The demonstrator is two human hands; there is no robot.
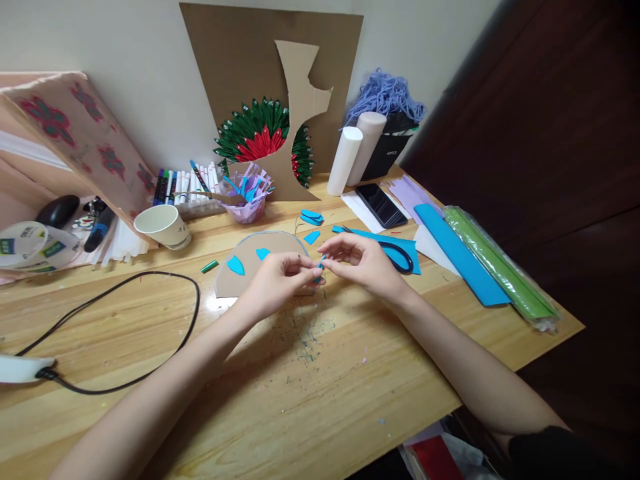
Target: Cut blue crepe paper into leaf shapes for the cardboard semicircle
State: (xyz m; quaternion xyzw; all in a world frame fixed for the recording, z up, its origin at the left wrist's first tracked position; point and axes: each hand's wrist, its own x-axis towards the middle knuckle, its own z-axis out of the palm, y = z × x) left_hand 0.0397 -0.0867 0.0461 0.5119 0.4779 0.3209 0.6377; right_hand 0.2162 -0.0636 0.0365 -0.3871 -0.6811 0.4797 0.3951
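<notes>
My left hand (pixel 280 280) and my right hand (pixel 363 261) meet over the wooden table (pixel 300 400), and both pinch a small blue paper piece (pixel 321 268) between their fingertips. Just behind them lies a half-round cardboard piece (pixel 280 245) with two blue petals (pixel 236 265) stuck on it. More loose blue petals (pixel 311 218) lie a little farther back. Black-handled scissors (pixel 397 257) rest on a blue paper sheet (pixel 400 241) right of my right hand.
A paper cup (pixel 163 225), a purple cup of paper scraps (pixel 246 193), marker pens (pixel 185 183) and a cardboard board with a red-green flower (pixel 265 137) stand at the back. A phone (pixel 381 204), blue (pixel 460 257) and green paper rolls (pixel 500 267) lie right. A black cable (pixel 150 313) loops left.
</notes>
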